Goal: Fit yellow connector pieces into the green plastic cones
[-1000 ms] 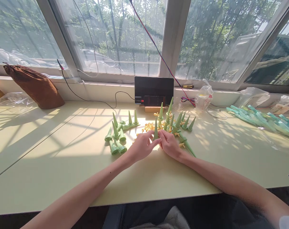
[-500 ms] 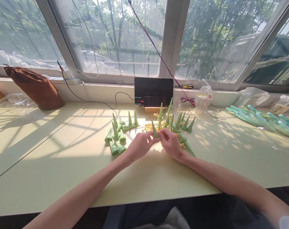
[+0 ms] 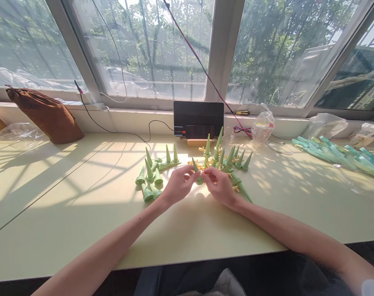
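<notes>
A small green plastic cone (image 3: 195, 166) stands tilted between my two hands, its tip leaning left. My left hand (image 3: 181, 181) is closed on the cone with thumb and fingers. The fingertips of my right hand (image 3: 219, 184) are pinched at the cone's lower right side; whether they hold a small part there is hidden. Just behind lies a pile of small yellow plastic pieces (image 3: 202, 163), partly covered by my hands. More green cones (image 3: 149, 169) stand and lie to the left. On the right are several cones (image 3: 228, 160) with yellow pieces at some of them.
A dark tablet (image 3: 199, 117) and a phone (image 3: 199, 132) lean on a wooden stand at the window. Left stands a brown drawstring bag (image 3: 48, 117). Far right lie translucent teal pieces (image 3: 335, 152); a bagged cup (image 3: 263, 127) is nearer. Cables run along the back.
The cone has shifted slightly left and down, and it leans more to the left. My left hand's fingers have moved up along it. My right hand has barely moved.
</notes>
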Motion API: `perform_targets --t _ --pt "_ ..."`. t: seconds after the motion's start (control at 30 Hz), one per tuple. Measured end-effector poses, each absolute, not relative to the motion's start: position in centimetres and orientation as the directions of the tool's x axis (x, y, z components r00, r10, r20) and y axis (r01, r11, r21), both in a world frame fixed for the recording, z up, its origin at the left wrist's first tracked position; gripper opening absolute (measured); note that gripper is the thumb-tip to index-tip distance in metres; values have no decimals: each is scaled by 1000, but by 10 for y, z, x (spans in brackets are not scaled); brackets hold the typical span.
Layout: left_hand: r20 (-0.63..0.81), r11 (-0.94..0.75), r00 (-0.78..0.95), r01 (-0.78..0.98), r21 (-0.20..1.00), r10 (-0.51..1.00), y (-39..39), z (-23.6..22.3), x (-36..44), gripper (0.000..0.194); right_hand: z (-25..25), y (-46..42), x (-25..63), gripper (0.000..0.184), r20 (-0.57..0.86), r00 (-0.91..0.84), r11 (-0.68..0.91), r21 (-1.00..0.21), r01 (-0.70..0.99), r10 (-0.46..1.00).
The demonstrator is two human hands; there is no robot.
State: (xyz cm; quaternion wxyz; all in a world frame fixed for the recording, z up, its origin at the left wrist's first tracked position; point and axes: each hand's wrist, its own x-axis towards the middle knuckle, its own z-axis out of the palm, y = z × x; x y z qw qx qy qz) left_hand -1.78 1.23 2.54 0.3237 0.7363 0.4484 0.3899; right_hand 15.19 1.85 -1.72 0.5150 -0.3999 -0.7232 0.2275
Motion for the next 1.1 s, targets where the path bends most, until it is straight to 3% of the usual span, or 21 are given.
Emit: perform_targets --t 0.57,1.1 --pt "265 -350 337 221 910 903 13 27 -15 24 -10 16 151 21 633 -212 640 -586 498 744" --pt "246 -317 377 137 939 893 12 23 -15 35 -14 16 152 23 643 -193 633 -574 520 742"
